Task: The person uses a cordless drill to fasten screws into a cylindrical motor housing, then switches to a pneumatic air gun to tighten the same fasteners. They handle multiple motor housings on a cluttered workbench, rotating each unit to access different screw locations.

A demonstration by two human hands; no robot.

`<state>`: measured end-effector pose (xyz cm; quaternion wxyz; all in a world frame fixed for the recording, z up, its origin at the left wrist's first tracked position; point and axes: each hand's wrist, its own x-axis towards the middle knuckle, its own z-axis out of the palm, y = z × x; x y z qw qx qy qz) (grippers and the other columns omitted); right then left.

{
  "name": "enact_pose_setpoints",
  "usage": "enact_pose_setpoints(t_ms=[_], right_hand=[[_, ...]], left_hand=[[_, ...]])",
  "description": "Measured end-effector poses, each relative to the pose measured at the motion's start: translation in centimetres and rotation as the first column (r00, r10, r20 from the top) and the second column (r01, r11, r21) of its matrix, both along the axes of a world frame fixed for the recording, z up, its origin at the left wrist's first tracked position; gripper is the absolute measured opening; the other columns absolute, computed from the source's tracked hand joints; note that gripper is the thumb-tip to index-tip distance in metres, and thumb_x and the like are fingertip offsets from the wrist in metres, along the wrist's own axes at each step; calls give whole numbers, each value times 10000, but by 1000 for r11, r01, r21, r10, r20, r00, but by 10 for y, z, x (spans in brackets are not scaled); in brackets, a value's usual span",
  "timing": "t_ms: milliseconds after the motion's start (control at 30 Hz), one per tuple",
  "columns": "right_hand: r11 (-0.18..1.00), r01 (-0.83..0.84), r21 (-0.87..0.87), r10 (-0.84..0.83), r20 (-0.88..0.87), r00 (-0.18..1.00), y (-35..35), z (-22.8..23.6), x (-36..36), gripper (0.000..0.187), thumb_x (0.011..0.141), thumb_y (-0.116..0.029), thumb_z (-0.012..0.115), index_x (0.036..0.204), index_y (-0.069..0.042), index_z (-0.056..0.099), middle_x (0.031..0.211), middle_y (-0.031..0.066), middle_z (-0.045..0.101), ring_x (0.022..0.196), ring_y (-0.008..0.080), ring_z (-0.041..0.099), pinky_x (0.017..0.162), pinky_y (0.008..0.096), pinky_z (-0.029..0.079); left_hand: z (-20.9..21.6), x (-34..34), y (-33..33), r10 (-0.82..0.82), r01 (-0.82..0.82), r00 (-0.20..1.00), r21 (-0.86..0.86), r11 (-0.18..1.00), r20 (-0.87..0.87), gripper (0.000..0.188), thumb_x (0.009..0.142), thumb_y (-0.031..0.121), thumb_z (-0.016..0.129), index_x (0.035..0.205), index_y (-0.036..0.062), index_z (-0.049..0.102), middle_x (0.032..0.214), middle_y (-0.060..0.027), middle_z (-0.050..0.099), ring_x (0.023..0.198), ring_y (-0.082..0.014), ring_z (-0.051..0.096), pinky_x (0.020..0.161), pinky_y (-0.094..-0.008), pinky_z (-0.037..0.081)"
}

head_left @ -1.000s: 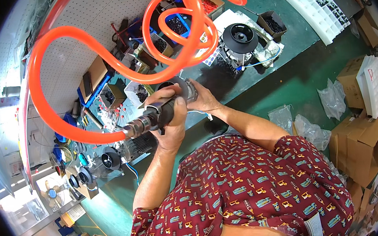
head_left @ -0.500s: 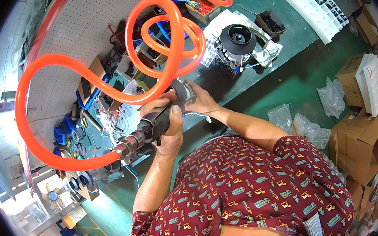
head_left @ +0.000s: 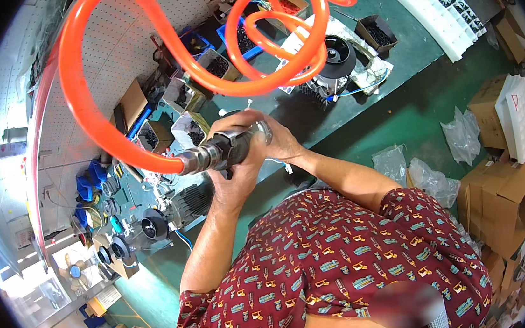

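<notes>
My left hand (head_left: 238, 176) is wrapped round a metal air tool (head_left: 210, 155) above the workbench edge. A thick orange coiled hose (head_left: 80, 100) joins the tool's rear end. At its front, my right hand (head_left: 283, 144) curls its fingers round a blurred grey part (head_left: 261, 132); what that part is, I cannot make out. Below and left of my hands lie a finned dark motor (head_left: 193, 202) and a small black fan wheel (head_left: 154, 225). Farther right on the bench sits a larger black blower wheel (head_left: 339, 56), standing on a white cloth (head_left: 371, 75).
Small bins of black parts (head_left: 192, 130) line the back of the green workbench (head_left: 409, 66). A white divided tray (head_left: 434, 30) lies at the far right, beside a box of dark pieces (head_left: 378, 31). Cardboard boxes (head_left: 490, 194) and plastic bags (head_left: 434, 181) are on the right.
The tool's hose end has swung up and sits more level. The hose coils have shifted up and right, uncovering the motor and small fan wheel. Both hands keep their grip.
</notes>
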<state>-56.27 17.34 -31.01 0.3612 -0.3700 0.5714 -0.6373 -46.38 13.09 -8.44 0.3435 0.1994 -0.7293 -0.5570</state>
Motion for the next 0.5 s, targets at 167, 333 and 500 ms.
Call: enact_pose_setpoints(t_ms=[167,333,500], right_hand=[[999,17,-50,-14,74,997,3,11,1,821,681,-205,869,1380,-6,485,1234,143,618,1166,262,596,1049,393,459],[994,-16,-108,26,94,995,0,3,-1,865,679,-210,869,1409,19,464,1254,164,614,1177,286,601,1052,397,460],[998,6,-64,-3,39,999,5,10,0,894,680,-217,871,1432,20,448,1269,172,614,1192,288,601,1058,390,461]], left_hand=[[-8,-5,1,-38,39,998,7,999,-54,274,854,-53,716,1093,39,616,1086,-105,685,997,-178,661,932,-361,533],[-21,-12,-3,-107,102,993,-84,991,-56,292,890,-58,688,1120,53,545,1076,-115,660,1050,-200,644,998,-402,499],[-21,-22,7,73,-52,981,116,992,-179,313,865,-125,671,1086,42,525,984,-98,645,968,-180,640,1060,-456,494]])
